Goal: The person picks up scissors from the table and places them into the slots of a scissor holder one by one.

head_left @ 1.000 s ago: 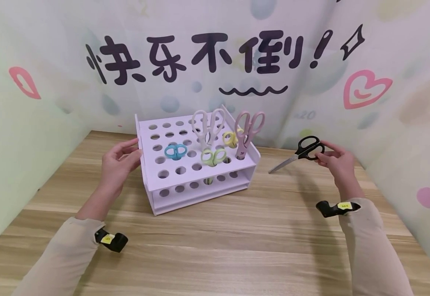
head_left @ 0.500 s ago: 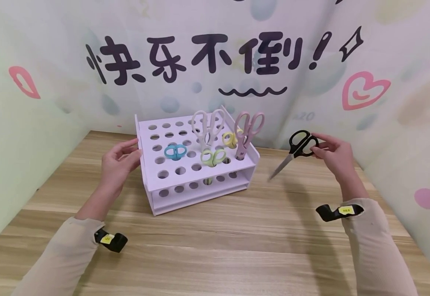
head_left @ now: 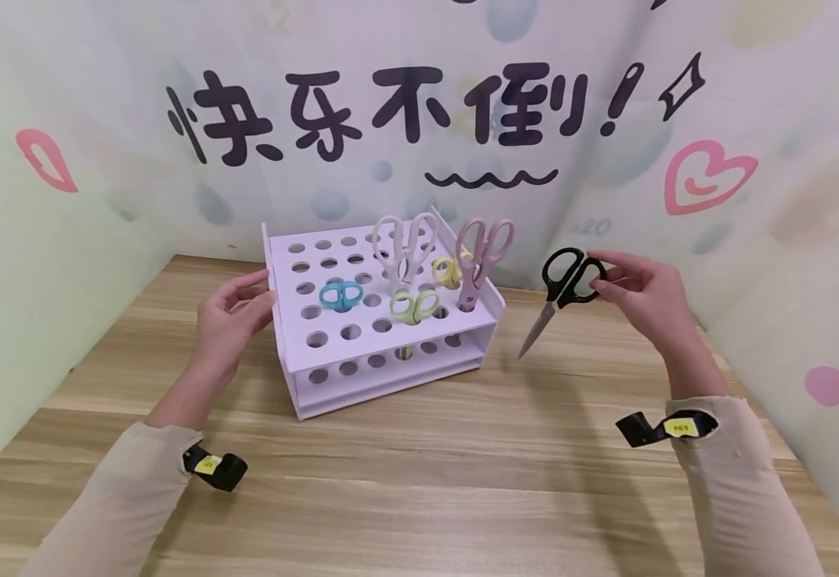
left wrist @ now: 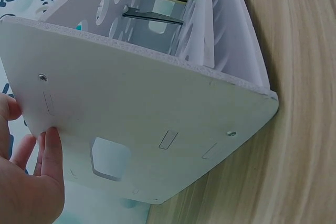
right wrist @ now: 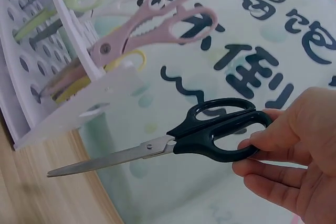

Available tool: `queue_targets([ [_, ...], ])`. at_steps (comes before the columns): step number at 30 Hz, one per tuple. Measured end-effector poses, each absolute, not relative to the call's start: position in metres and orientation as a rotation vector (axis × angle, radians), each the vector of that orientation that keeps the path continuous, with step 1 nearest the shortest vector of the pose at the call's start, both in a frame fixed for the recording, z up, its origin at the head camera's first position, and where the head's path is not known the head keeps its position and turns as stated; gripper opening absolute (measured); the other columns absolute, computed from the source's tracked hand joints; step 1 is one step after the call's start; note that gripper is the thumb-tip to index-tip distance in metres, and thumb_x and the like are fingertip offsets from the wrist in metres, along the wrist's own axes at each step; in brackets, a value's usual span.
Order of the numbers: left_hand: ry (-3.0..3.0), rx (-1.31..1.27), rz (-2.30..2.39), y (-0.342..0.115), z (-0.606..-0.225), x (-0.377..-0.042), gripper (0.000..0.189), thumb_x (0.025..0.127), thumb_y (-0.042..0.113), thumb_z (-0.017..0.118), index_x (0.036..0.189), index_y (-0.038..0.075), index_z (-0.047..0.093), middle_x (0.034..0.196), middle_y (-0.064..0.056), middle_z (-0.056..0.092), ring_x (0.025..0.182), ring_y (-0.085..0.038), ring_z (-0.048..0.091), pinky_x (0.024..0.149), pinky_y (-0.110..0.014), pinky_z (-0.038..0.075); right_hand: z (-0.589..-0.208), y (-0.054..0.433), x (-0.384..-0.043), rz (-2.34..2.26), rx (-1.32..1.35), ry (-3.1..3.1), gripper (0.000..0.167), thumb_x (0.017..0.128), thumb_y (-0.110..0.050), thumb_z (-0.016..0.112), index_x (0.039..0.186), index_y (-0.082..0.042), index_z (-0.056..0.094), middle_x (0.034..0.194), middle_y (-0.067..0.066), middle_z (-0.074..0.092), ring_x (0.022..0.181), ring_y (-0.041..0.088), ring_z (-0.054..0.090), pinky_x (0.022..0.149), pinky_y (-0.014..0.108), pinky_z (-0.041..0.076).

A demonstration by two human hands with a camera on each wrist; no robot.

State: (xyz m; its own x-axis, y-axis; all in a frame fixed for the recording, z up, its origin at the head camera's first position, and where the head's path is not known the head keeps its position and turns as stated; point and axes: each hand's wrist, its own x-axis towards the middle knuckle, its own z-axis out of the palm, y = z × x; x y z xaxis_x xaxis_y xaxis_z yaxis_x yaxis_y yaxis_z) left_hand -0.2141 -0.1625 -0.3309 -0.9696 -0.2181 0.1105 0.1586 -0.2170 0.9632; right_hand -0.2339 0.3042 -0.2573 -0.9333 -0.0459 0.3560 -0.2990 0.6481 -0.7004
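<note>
My right hand (head_left: 646, 298) pinches one finger loop of the black-handled scissors (head_left: 567, 280) between thumb and fingers. The scissors hang in the air right of the white rack (head_left: 383, 343), blades together and tips slanting down to the left, as the right wrist view also shows. My left hand (head_left: 230, 316) rests its fingertips on the outer left side panel (left wrist: 136, 114) of the rack. Standing in the rack's holes are white scissors (head_left: 405, 248), pink scissors (head_left: 482, 260), yellow scissors (head_left: 447, 271), green scissors (head_left: 415, 305) and blue scissors (head_left: 342, 296).
The two-tier rack stands on a wood-grain table (head_left: 405, 489), with many round holes in its top board. Behind it hangs a printed cloth (head_left: 340, 48) with large dark characters. A pale wall or cloth (head_left: 1, 320) borders the table on the left.
My right hand has moved left towards the rack with the black-handled scissors, whose blades have swung to point more steeply down. The left hand stays against the rack.
</note>
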Motion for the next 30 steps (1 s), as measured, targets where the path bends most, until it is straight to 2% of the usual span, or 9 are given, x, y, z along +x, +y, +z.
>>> queue_targets([
  [9, -1.774, 0.069, -2.284, -0.164, -0.333, -0.214, 0.039, 0.081, 0.001, 0.066, 0.119, 0.001, 0.058, 0.092, -0.006, 0.052, 0.073, -0.008, 0.06, 0.072, -0.018, 0.055, -0.243, 0.279, -0.22, 1.15, 0.486, -2.542, 0.037, 0.082, -0.004, 0.067, 0.119, -0.008, 0.062, 0.077, -0.005, 0.062, 0.064, 0.004, 0.06, 0.053, 0.013, 0.047],
  [12, -1.775, 0.072, -2.28, -0.164, -0.334, -0.214, 0.037, 0.081, 0.001, 0.066, 0.118, 0.002, 0.059, 0.092, -0.006, 0.052, 0.072, -0.007, 0.06, 0.072, -0.018, 0.055, -0.239, 0.271, -0.215, 1.155, 0.567, -2.52, 0.036, 0.082, -0.001, 0.067, 0.117, -0.006, 0.063, 0.075, 0.0, 0.062, 0.061, 0.006, 0.056, 0.05, 0.014, 0.046],
  [16, -1.78, 0.08, -2.277, -0.164, -0.333, -0.214, 0.037, 0.082, 0.001, 0.066, 0.118, 0.002, 0.059, 0.092, -0.006, 0.052, 0.072, -0.007, 0.06, 0.072, -0.018, 0.055, -0.234, 0.259, -0.211, 1.145, 0.661, -2.49, 0.034, 0.081, 0.003, 0.066, 0.115, -0.004, 0.064, 0.075, 0.007, 0.061, 0.061, 0.011, 0.054, 0.051, 0.013, 0.047],
  [22, -1.779, 0.072, -2.279, -0.164, -0.332, -0.214, 0.039, 0.081, 0.001, 0.067, 0.119, 0.001, 0.058, 0.093, -0.007, 0.051, 0.072, -0.006, 0.06, 0.072, -0.018, 0.055, -0.226, 0.243, -0.208, 1.145, 0.747, -2.46, 0.035, 0.08, 0.007, 0.065, 0.113, -0.004, 0.065, 0.08, 0.003, 0.064, 0.067, 0.011, 0.058, 0.054, 0.013, 0.049],
  [30, -1.795, 0.045, -2.283, -0.164, -0.331, -0.214, 0.042, 0.081, 0.002, 0.067, 0.122, -0.001, 0.055, 0.095, -0.008, 0.049, 0.073, -0.007, 0.06, 0.073, -0.018, 0.054, -0.218, 0.219, -0.21, 1.22, 0.832, -2.429, 0.034, 0.08, 0.006, 0.065, 0.113, -0.003, 0.065, 0.086, 0.014, 0.066, 0.071, 0.011, 0.062, 0.059, 0.014, 0.052],
])
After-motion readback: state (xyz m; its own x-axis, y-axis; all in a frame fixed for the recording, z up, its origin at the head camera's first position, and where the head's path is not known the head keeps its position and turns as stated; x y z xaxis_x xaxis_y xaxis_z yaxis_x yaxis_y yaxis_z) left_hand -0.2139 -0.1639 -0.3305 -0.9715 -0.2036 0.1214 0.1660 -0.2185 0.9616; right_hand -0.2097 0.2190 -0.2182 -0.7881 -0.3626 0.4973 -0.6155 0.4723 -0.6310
